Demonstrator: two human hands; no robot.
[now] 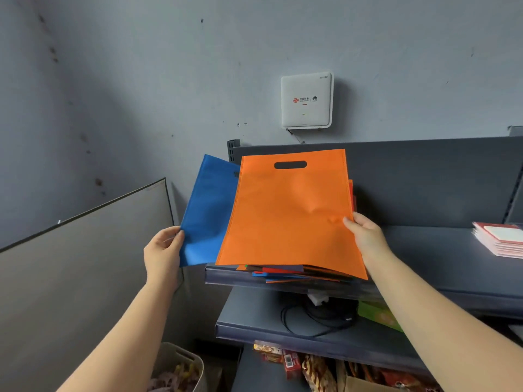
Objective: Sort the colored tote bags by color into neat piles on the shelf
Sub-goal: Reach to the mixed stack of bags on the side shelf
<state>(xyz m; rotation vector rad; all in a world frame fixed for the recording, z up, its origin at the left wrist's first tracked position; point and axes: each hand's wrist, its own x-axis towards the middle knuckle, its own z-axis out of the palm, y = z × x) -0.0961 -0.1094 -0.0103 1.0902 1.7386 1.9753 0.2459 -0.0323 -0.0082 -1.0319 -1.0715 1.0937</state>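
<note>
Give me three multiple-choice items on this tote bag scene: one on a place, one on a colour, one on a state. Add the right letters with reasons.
1. Where does the mixed stack of bags lie?
A. in the basket on the floor
B. on the top shelf
C. on the wall box

2. What colour is the bag that the left hand holds?
A. green
B. red
C. blue

3. How does the right hand meet the orange bag?
A. pinches its right edge
B. hovers clear of it
C. presses it flat with a fist

Answers: 1 B, the stack sits at the shelf's front edge; 2 C, the blue bag is pinched at its lower left edge; 3 A, thumb on top, fingers underneath.
</note>
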